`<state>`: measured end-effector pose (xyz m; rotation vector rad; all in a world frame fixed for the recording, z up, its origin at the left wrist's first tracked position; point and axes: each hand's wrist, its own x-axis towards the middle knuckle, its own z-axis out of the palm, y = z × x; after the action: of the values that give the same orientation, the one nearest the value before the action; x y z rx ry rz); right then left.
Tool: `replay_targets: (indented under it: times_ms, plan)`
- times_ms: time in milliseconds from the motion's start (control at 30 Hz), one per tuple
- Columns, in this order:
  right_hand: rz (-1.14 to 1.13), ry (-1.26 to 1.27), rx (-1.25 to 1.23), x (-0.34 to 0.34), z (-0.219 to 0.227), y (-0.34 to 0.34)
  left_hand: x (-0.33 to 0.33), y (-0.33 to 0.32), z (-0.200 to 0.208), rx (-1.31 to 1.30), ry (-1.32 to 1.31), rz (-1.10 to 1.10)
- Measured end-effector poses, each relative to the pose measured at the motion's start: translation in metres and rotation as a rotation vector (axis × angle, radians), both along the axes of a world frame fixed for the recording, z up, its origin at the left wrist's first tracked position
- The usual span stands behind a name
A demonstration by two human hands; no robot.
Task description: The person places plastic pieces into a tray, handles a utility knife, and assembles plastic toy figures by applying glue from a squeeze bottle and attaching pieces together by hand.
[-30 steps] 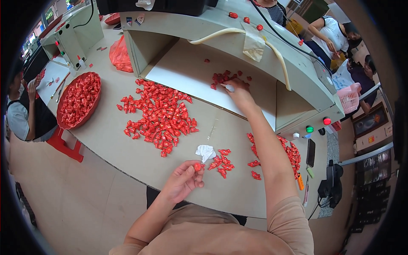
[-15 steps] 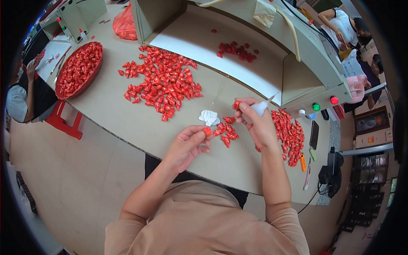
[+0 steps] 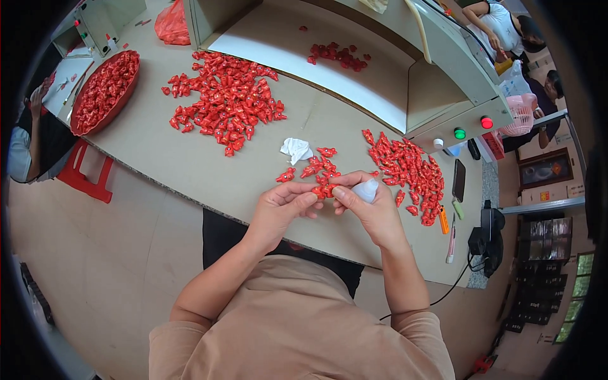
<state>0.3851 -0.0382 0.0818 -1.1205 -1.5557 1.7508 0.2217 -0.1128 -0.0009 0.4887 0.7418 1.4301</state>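
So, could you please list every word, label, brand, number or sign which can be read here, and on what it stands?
No text can be read in this view.
Framed picture at far right: any marks too small.
Orange item on the table: any print too small.
White bottle in the right hand: no lettering distinguishable.

The beige table has a dark-rimmed near edge that runs on a slant. A wide heap of small red moulded pieces lies left of centre, with a red basin at its left end, close to the near edge. A crumpled white tissue and a small red cluster lie mid-table. Toward the right end spreads a second red heap, beside a flat black slab and an orange stick-like object. An open-fronted pale cabinet stands along the far edge.
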Motion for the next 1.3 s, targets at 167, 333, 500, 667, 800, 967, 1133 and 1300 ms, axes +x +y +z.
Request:
replay_targets:
  times_ms: [167, 333, 500, 667, 800, 967, 1133, 1300]
  plan:
    - [0.014, -0.052, 0.012, -0.003, -0.002, -0.002, 0.002, -0.003, 0.002, 0.018, 0.08, 0.043]
    - [0.011, -0.08, 0.02, -0.002, -0.004, -0.005, -0.001, -0.002, 0.002, 0.067, 0.313, 0.1]
    - [-0.001, -0.07, -0.083, -0.004, -0.011, 0.002, -0.01, 0.004, 0.005, 0.079, 0.445, 0.096]
    - [0.04, -0.045, -0.104, -0.002, -0.023, 0.003, -0.011, 0.002, -0.002, 0.093, 0.48, 0.085]
    - [0.039, -0.037, -0.112, -0.002, -0.033, 0.009, -0.012, 0.006, -0.004, 0.085, 0.513, 0.08]
    - [0.067, -0.003, -0.152, 0.014, -0.045, 0.015, -0.008, 0.011, 0.008, 0.046, 0.75, 0.017]
    - [0.115, 0.112, -0.233, 0.021, -0.066, 0.014, -0.004, 0.011, 0.007, 0.011, 0.917, 0.055]
    - [0.159, 0.185, -0.138, 0.023, -0.071, 0.011, -0.001, 0.006, -0.001, 0.026, 0.791, 0.082]
